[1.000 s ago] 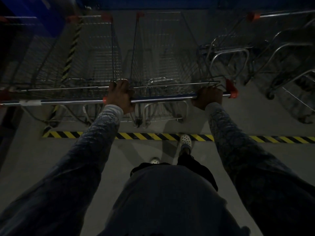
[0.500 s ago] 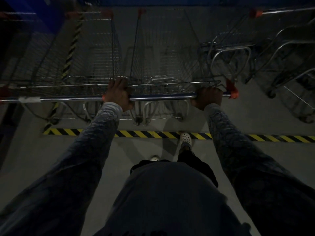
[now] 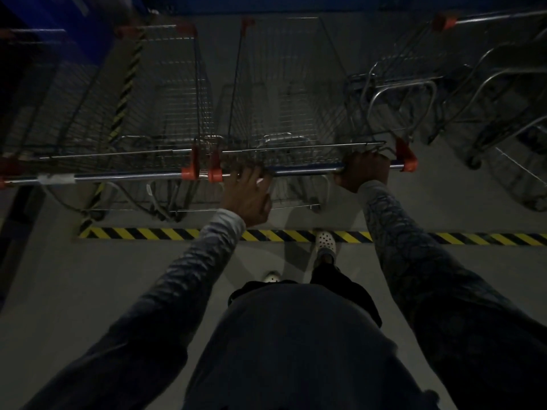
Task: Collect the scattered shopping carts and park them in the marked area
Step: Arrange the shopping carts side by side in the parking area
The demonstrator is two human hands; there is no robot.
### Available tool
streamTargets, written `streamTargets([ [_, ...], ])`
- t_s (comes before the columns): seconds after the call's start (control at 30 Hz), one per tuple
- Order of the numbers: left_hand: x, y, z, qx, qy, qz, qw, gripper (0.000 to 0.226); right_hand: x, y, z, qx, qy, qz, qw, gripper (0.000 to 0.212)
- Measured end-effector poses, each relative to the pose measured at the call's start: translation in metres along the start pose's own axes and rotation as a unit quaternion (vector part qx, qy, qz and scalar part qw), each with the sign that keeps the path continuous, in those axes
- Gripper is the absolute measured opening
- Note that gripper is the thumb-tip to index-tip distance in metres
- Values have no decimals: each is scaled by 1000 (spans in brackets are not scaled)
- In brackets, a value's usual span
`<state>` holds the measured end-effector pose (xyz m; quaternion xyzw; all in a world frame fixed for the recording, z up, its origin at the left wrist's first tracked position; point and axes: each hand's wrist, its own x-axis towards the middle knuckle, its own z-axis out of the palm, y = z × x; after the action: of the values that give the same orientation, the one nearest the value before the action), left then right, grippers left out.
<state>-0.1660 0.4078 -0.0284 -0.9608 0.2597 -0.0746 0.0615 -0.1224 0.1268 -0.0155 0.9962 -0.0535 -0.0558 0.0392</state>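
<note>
Steel cart (image 3: 284, 99) stands beyond the yellow-black floor line (image 3: 148, 233), just beside a parked cart (image 3: 171, 99). To steer it straight, the right hand (image 3: 362, 174) clamps its handle (image 3: 307, 170); the left hand (image 3: 247, 196) lies on it, grip unclear.

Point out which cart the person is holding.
The middle cart: the right hand grips its handle, the left hand touches it. The left cart and the angled right carts go untouched.

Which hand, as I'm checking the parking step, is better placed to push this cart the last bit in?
Probably right. The right hand grips the cart handle near its red end cap, while the left hand lies loosely on it, fingers spread.
</note>
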Motion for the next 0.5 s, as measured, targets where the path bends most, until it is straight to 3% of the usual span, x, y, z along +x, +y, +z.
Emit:
streamTargets([
  [0.17, 10, -11, -4, -11, 40, -54, 998, 63, 0, -2, -2, 8, 1, 8, 1000, 51],
  [0.3, 18, -58, -2, 24, -20, -108, 994, 81, -1, -2, -3, 7, -6, 11, 1000, 51],
  [0.37, 20, -76, 0, 31, -67, -106, 992, 92, -1, -3, -4, 3, -9, 13, 1000, 50],
  [0.5, 25, -85, 1, 52, -94, -76, 991, 91, -2, -5, -6, 8, -9, 16, 1000, 50],
])
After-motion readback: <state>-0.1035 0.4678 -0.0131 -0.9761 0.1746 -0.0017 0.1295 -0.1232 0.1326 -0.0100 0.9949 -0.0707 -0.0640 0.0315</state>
